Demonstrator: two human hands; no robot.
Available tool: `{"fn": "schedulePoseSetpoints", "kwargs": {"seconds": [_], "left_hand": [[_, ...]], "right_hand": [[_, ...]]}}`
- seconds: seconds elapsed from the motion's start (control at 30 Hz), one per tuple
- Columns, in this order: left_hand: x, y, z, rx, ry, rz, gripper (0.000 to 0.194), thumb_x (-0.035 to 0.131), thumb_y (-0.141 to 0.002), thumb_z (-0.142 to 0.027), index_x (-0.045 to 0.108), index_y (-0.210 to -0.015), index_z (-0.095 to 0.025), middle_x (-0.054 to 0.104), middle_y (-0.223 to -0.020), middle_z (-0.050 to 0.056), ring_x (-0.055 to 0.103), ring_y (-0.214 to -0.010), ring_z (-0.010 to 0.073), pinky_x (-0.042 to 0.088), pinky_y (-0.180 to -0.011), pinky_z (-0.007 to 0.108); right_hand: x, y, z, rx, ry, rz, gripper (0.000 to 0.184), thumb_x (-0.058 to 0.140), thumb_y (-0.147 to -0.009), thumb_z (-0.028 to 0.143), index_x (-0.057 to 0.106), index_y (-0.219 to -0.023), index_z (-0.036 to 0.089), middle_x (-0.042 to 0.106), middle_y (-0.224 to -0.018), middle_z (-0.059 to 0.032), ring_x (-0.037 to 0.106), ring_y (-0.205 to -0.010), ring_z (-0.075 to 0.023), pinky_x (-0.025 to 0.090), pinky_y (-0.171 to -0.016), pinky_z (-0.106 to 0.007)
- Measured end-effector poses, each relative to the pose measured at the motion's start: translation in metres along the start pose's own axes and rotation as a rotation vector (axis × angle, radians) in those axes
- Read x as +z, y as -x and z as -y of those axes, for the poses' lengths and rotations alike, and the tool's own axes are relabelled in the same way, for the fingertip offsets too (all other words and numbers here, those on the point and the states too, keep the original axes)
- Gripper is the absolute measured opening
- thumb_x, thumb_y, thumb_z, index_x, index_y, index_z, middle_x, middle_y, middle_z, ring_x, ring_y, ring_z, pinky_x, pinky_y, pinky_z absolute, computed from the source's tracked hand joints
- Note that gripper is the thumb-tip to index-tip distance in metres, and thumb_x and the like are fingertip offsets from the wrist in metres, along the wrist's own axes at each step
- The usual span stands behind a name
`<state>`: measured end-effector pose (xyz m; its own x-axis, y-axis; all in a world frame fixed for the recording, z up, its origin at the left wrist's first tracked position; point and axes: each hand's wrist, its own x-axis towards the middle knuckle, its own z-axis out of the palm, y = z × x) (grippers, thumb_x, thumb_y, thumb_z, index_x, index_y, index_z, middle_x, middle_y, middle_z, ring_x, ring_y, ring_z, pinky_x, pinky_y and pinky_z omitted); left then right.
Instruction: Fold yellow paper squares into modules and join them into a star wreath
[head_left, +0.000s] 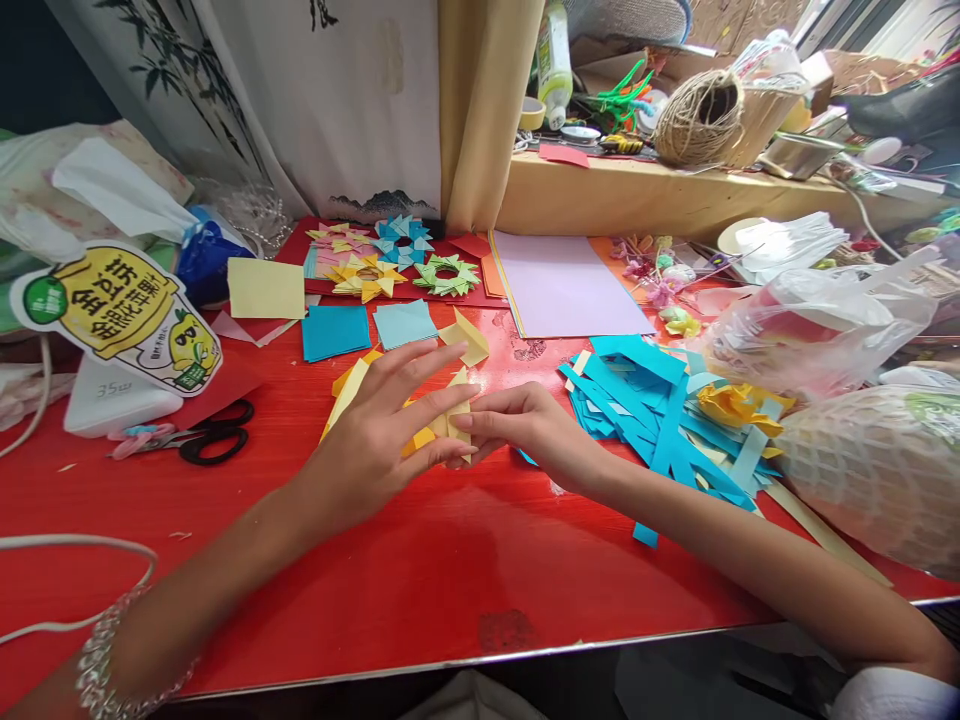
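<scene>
A small folded pale yellow paper [454, 408] is held upright between my hands, just above the red table [420, 590]. My left hand [379, 420] grips its left side with thumb and fingertips, while the upper fingers stretch out over it. From the right, my right hand [532, 430] pinches its lower edge. Partly hidden under my left hand lie pale yellow and orange-yellow paper pieces [350, 390]. Just beyond the fingers rests another folded yellow paper [466, 338]. Blue squares [335, 333] and light blue squares [405, 324] lie behind my left hand.
Folded paper rings [365, 277] lie on red paper at the back, beside a lilac sheet [570, 285]. Blue paper strips [667, 420] pile up near my right forearm. Black-handled scissors [214, 435] lie left; a netted bag [877, 470] stands right.
</scene>
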<state>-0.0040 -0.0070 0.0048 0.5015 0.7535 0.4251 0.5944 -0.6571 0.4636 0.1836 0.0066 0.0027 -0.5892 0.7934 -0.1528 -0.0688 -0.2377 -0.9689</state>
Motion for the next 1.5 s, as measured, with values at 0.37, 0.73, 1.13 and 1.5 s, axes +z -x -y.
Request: {"fn": "schedulePoseSetpoints", "kwargs": {"seconds": [0.37, 0.73, 1.13, 1.5], "left_hand": [[-0.001, 0.0, -0.005, -0.168, 0.201, -0.11, 0.019, 0.055, -0.087, -0.03, 0.067, -0.099, -0.023, 0.069, -0.099, 0.001, 0.061, -0.092, 0.0156, 0.045, -0.082, 0.025], [0.003, -0.001, -0.013, -0.529, 0.525, -0.076, 0.017, 0.06, -0.082, -0.038, 0.065, -0.089, -0.024, 0.063, -0.089, -0.002, 0.058, -0.081, 0.0141, 0.044, -0.07, 0.022], [0.002, -0.001, -0.008, -0.682, 0.464, -0.103, 0.028, 0.06, -0.079, -0.045, 0.056, -0.067, -0.019, 0.053, -0.063, -0.004, 0.049, -0.059, 0.0102, 0.038, -0.055, 0.021], [-0.005, -0.004, -0.009, -0.466, 0.256, 0.107, 0.024, 0.054, -0.084, -0.042, 0.06, -0.075, -0.02, 0.062, -0.07, -0.004, 0.052, -0.063, 0.0101, 0.036, -0.056, 0.019]], "right_hand": [[-0.002, 0.001, -0.003, -0.2, 0.177, -0.071, 0.02, 0.062, -0.081, 0.033, 0.071, -0.093, 0.02, 0.069, -0.095, -0.003, 0.062, -0.09, -0.0137, 0.051, -0.085, -0.029], [0.001, 0.0, -0.009, -0.128, 0.234, -0.025, 0.025, 0.054, -0.086, 0.038, 0.063, -0.086, 0.014, 0.064, -0.074, -0.0028, 0.065, -0.072, -0.0122, 0.054, -0.072, -0.026], [-0.001, -0.001, -0.01, -0.09, 0.307, -0.025, 0.027, 0.052, -0.087, 0.039, 0.059, -0.077, 0.015, 0.063, -0.072, -0.0026, 0.064, -0.069, -0.0117, 0.052, -0.067, -0.025], [0.005, 0.007, -0.004, -0.056, 0.427, 0.006, 0.029, 0.046, -0.091, 0.035, 0.056, -0.076, 0.013, 0.064, -0.07, -0.0052, 0.066, -0.062, -0.0125, 0.052, -0.059, -0.024]]}}
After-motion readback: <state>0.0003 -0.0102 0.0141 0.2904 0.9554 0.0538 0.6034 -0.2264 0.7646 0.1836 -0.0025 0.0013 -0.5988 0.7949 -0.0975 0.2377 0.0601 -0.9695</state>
